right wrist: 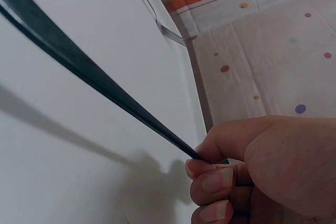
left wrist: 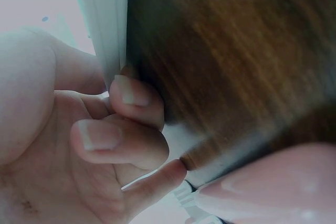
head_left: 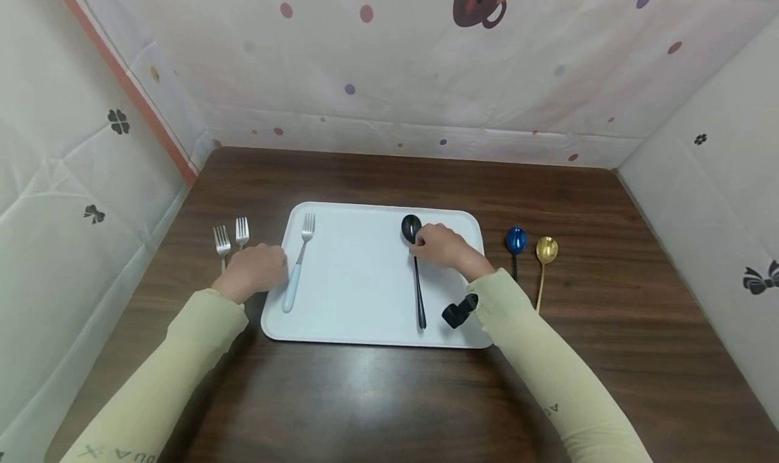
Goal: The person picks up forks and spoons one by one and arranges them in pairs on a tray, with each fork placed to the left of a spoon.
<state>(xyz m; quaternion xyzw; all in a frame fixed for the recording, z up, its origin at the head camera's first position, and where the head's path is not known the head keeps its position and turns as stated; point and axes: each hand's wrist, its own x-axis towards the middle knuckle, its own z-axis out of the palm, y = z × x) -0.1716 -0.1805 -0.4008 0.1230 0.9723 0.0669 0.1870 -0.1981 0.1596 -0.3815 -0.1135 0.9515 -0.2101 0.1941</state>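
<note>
A white tray [head_left: 359, 274] lies on the table. My left hand [head_left: 257, 272] is at its left edge; in the left wrist view the fingers [left wrist: 142, 103] curl against the edge, with the thumb on the other side of the rim. My right hand [head_left: 443, 247] pinches a black spoon [head_left: 420, 297] by the neck below its bowl, over the right part of the tray. From the right wrist view the handle slants across, with its shadow on the tray under it. A fork [head_left: 293, 288] with a pale blue handle rests at the tray's left side.
Left of the tray two forks, one [head_left: 222, 240] outermost and another [head_left: 242, 230], are partly covered by my left hand. On the right lie a blue spoon [head_left: 515, 240] and a gold spoon [head_left: 546, 252]. Patterned cloth [head_left: 402, 64] walls the wooden table [head_left: 359, 395] in.
</note>
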